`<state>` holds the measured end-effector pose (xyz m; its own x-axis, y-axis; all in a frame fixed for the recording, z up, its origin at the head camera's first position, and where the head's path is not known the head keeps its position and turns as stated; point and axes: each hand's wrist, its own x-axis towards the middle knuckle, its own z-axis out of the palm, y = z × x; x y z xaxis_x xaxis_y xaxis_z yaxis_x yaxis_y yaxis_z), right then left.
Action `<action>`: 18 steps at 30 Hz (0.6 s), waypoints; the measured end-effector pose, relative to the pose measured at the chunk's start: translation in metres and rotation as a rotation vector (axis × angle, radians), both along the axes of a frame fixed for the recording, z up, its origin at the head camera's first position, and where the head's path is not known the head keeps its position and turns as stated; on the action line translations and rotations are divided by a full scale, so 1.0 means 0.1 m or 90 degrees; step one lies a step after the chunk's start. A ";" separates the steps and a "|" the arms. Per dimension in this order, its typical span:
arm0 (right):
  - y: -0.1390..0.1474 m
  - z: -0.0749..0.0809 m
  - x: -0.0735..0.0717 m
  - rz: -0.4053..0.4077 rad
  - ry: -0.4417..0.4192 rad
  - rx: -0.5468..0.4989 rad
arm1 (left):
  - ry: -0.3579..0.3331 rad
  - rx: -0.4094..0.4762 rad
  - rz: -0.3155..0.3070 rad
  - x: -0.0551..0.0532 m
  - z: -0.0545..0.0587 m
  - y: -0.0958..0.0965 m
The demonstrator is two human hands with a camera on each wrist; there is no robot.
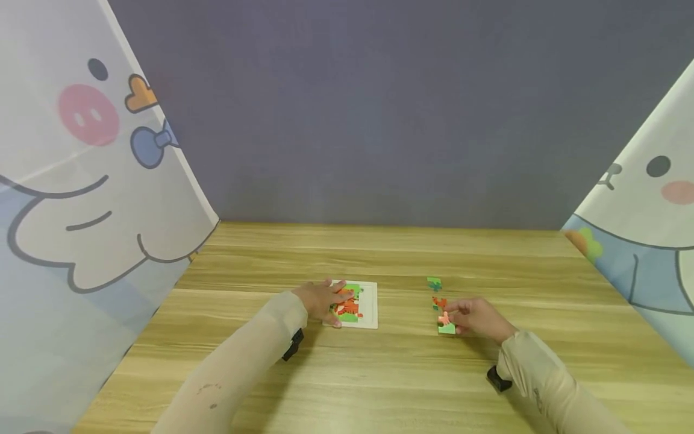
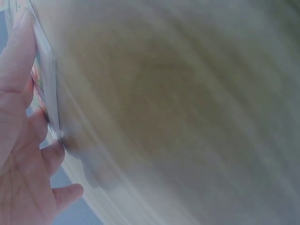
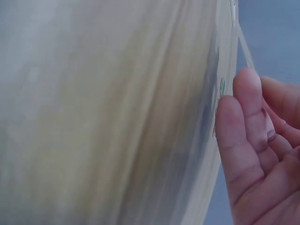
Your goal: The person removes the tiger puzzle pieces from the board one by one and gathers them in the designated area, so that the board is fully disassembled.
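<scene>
In the head view a white puzzle tray (image 1: pixel 368 307) lies flat on the table, its left part filled with a red and green picture (image 1: pixel 349 310). My left hand (image 1: pixel 321 299) rests with spread fingers over the tray's left side; in the left wrist view the fingers (image 2: pixel 21 51) lie along its edge. Further right, my right hand (image 1: pixel 479 318) pinches a pink and green puzzle piece (image 1: pixel 446 325) between thumb and fingertips. The right wrist view shows a thin pale piece edge (image 3: pixel 245 47) rising from those fingertips.
Behind the right hand lie a green puzzle piece (image 1: pixel 434 283) and a red one (image 1: pixel 440 302), on the wood-grain table (image 1: pixel 390 386). A grey wall (image 1: pixel 379 120) stands at the back, and cartoon-printed cloth panels (image 1: pixel 125 199) flank both sides. Each wrist bears a black band.
</scene>
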<state>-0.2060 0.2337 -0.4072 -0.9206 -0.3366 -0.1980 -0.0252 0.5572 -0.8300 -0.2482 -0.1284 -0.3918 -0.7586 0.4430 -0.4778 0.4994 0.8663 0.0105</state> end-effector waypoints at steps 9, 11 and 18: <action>0.01 -0.04 -0.01 0.001 -0.025 -0.001 | 0.002 -0.016 0.003 0.01 0.00 0.00; 0.00 -0.04 -0.02 0.006 -0.028 0.007 | 0.001 -0.022 0.004 0.01 0.00 0.00; -0.01 -0.04 -0.04 0.004 -0.039 0.038 | 0.004 -0.022 0.006 -0.03 -0.04 0.01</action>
